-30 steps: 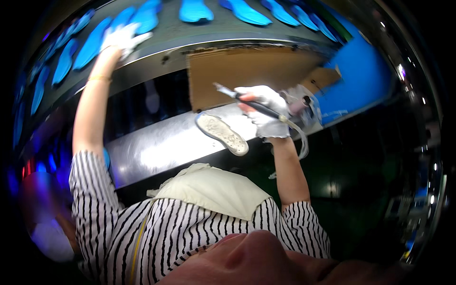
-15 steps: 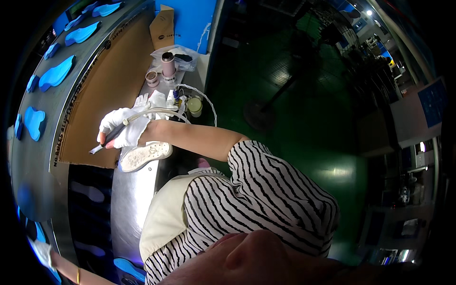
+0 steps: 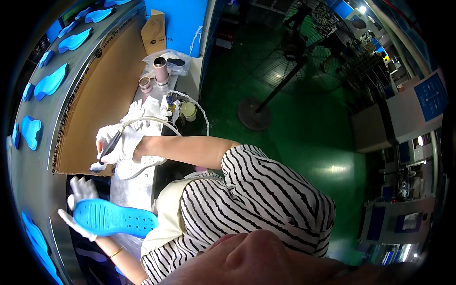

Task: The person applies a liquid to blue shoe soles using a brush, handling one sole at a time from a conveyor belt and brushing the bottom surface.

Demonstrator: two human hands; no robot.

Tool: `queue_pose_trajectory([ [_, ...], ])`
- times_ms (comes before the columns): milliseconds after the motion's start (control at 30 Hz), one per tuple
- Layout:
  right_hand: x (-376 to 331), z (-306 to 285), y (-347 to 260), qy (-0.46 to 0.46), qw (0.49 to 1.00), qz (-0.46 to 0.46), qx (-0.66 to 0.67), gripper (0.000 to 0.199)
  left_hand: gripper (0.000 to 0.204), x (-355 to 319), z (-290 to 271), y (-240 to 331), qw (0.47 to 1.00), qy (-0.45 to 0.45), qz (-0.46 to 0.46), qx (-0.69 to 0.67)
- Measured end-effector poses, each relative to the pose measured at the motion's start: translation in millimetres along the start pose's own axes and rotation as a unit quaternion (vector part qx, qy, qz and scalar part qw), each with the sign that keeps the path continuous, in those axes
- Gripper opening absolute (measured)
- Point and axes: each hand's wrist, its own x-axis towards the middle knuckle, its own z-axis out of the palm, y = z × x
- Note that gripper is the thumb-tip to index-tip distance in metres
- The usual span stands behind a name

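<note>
My left hand, in a white glove with bare fingertips, holds a blue shoe sole over the metal bench. Its thumb and outstretched fingers lie on either side of the sole's wide end. Rows of ridges and small holes show on the sole. Wrapped in a similar glove, my right hand is closed around a brush with a dark handle. A pale hose runs to the brush, whose tip points down over the cardboard's edge. Beneath my right wrist lies a white shoe piece, partly hidden.
Blue soles lie on a grey conveyor at the left. Beside it stands a cardboard sheet. Farther along the bench are a pink flask, a yellowish jar and a plastic bag. A standing fan is on the green floor.
My left hand has come from the conveyor at the lower left to the bench, now with a blue sole in it. My right hand has tipped the brush downward.
</note>
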Motion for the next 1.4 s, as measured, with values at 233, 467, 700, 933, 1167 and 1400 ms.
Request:
queue_pose_trajectory([
  [233, -2, 11, -12, -0.052, 0.995, -0.050, -0.076, 0.023, 0.078, -3, 17, -45, 0.968, 0.250, 0.025, -0.010],
  [467, 12, 43, -26, -0.004, 0.996, -0.066, -0.052, 0.024, 0.070, 13, 34, -71, 0.940, 0.300, 0.161, -0.026],
  [700, 3, 79, -6, -0.053, 0.986, -0.145, -0.060, 0.025, 0.085, 8, 7, -77, 0.927, 0.348, 0.137, -0.015],
  [933, -3, 65, -10, -0.062, 0.971, -0.207, -0.107, 0.023, 0.085, 6, 8, -68, 0.924, 0.362, 0.119, 0.015],
  [1167, -24, 56, -5, -0.099, 0.984, -0.129, -0.071, 0.020, 0.092, 0, 7, -64, 0.954, 0.290, 0.071, 0.013],
  [1400, -51, 35, 2, -0.131, 0.987, -0.079, -0.057, 0.017, 0.093, -4, 22, -61, 0.944, 0.327, 0.015, 0.039],
])
